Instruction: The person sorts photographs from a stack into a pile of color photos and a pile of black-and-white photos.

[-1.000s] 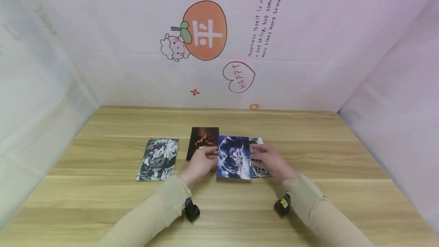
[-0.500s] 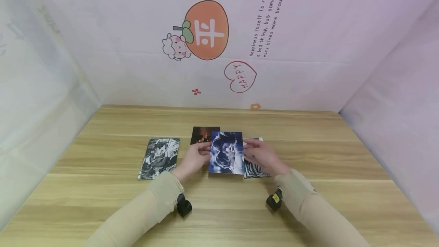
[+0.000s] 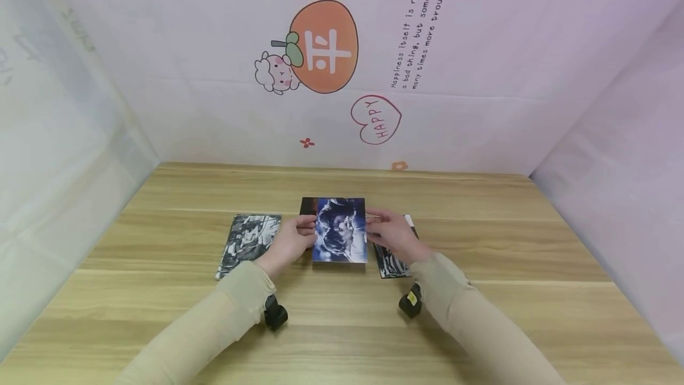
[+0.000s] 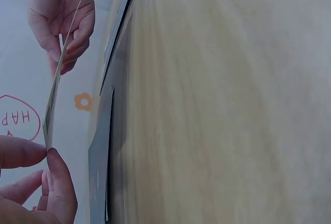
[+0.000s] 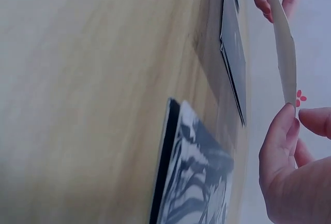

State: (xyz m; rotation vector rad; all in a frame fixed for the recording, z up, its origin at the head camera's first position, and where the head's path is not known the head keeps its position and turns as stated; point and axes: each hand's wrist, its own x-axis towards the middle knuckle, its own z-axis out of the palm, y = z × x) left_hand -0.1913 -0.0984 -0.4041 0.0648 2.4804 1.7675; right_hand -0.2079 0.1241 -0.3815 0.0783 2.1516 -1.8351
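Both hands hold a blue-toned photo print (image 3: 340,230) by its side edges, raised above the table. My left hand (image 3: 288,241) pinches its left edge between thumb and fingers, and my right hand (image 3: 394,234) pinches the right one. In the right wrist view the print (image 5: 286,58) appears nearly edge-on, slightly bowed and apart from the table. Below and behind it lies a dark photo print (image 3: 307,205), mostly covered in the head view. A black-and-white print (image 3: 247,243) lies by the left forearm. Under the right hand is a black-and-white stripy print (image 3: 392,263), partly hidden.
The wood-grain table (image 3: 342,337) stretches out on both sides. A white printed cloth (image 3: 214,123) hangs behind it, and pale cloth walls flank it. Small black cameras sit on the left wrist (image 3: 275,314) and right wrist (image 3: 410,302).
Both hands have carried the blue print leftward and a little away from the body, off the stripy print and over the dark one. The other prints have stayed in place.
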